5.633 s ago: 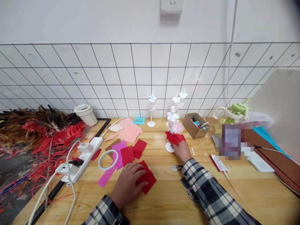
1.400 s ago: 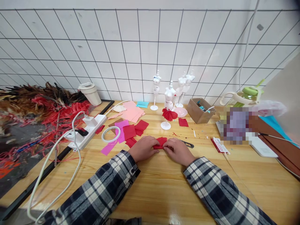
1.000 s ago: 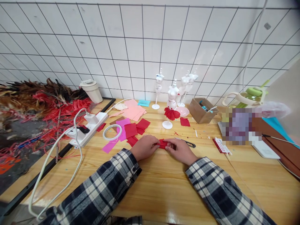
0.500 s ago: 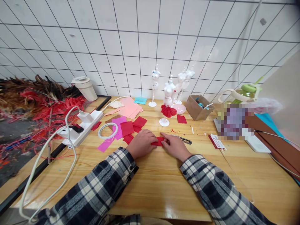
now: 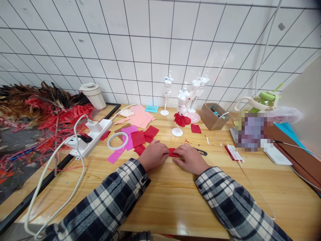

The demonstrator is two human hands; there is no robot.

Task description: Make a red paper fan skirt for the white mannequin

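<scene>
Between my two hands, low on the wooden table, is a small piece of red crepe paper [image 5: 173, 152]. My left hand [image 5: 154, 155] closes its fingertips on the paper's left end. My right hand [image 5: 191, 158] has thumb and fingers on its right end, partly covering it. Just beyond the right hand lie black thread snips [image 5: 201, 152], half hidden by that hand. To the left of my left hand are red paper squares [image 5: 137, 137]. A small white mannequin [image 5: 183, 97] with a pleated red paper skirt [image 5: 182, 119] stands upright behind the hands.
A roll of white tape [image 5: 108, 143] lies on magenta paper [image 5: 114, 156] at left. Beyond are a power strip [image 5: 105, 129] with looping cables and pink paper sheets [image 5: 140, 117]. Other mannequins [image 5: 168, 87], a cardboard box [image 5: 213, 121] and a green-lidded bottle [image 5: 266, 99] stand at the back.
The right hand's index finger, stretched out before, now bends down onto the red paper. Both hands stay at the same spot; the whole view has shifted slightly.
</scene>
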